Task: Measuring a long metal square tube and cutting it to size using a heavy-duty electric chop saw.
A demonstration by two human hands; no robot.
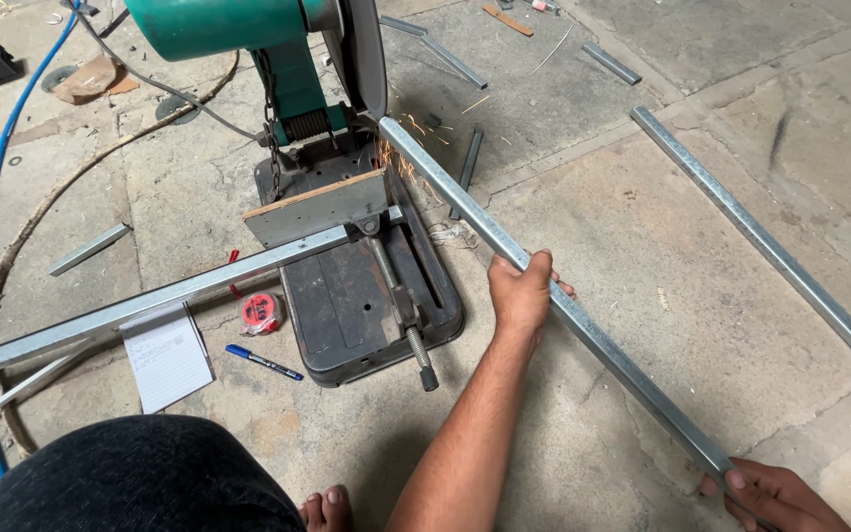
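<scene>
Left hand (521, 294) grips steel tube (583, 326), right hand (775, 495) holds its end; cracked concrete floor (701, 296) (sparks at saw (278, 59)).

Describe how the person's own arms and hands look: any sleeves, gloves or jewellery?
Both are bare: no gloves, rings or watch show. The left hand and its forearm are uncovered to the frame edge, no sleeve in view. The right hand shows only partly, at the metal tube; its wrist is cut off.
</scene>
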